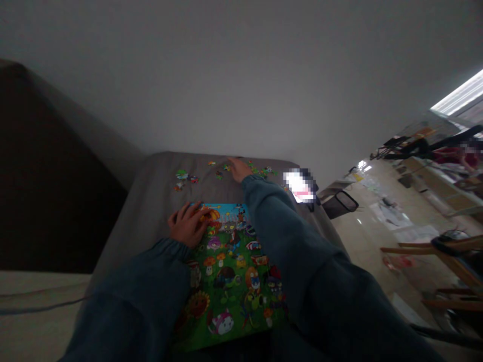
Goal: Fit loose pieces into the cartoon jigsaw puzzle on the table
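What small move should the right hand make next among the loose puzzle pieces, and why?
Probably close the fingers on one loose piece and bring it back to the puzzle. The right hand is stretched out flat among the scattered pieces at the far edge of the grey surface, while the left hand rests on the puzzle board. Whether it already holds a piece cannot be seen.

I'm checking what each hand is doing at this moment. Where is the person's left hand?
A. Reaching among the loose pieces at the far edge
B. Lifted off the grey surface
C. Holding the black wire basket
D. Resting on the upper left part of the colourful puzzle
D: the left hand lies flat on the upper left part of the puzzle, while the right hand reaches the loose pieces farther away.
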`<state>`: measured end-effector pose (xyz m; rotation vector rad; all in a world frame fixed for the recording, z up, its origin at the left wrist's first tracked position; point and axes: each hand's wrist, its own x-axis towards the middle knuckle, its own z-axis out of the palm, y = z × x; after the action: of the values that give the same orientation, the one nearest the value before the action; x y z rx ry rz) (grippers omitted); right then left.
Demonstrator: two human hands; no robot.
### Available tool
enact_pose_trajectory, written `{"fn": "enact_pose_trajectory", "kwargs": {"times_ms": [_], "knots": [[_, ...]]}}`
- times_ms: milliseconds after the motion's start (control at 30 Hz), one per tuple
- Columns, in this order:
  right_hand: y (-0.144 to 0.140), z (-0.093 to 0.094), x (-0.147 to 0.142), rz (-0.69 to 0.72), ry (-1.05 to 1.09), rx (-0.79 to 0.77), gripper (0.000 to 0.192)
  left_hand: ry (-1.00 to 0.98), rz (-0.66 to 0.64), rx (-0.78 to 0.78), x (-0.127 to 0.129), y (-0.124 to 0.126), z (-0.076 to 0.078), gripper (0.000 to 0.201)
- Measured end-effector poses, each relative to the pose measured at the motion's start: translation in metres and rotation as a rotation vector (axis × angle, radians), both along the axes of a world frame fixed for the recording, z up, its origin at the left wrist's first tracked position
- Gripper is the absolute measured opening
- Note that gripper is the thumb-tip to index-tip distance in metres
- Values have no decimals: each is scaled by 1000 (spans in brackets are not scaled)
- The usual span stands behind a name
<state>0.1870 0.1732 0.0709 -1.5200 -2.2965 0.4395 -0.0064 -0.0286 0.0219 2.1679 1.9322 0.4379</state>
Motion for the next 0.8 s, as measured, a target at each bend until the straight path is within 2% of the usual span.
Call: {"fn": "enact_pose_trajectory", "kwargs": {"times_ms": [200,267,333,367,467,633,700,800], "knots": [[5,-2,-15,56,-18,-25,34,-9,6,10,1,2,1,40],[-2,5,-13,78,-8,-58,31,-14,8,14,2,2,0,40],[-19,14,-4,112,20,-98,20,-19,8,20,2,2,-1,39],[-33,18,3,132,40,-121,12,-22,9,22,2,2,-1,39],[-95,25,32,198,128,-210,8,-31,11,27,2,2,-2,40],[-211,20,73,234,241,-341,7,-48,7,30,3,3,-2,42],[-240,13,77,194,265,-360,9,-47,0,36,2,3,-1,43],[-259,3,74,153,280,-349,7,-42,-15,28,2,3,0,43]]}}
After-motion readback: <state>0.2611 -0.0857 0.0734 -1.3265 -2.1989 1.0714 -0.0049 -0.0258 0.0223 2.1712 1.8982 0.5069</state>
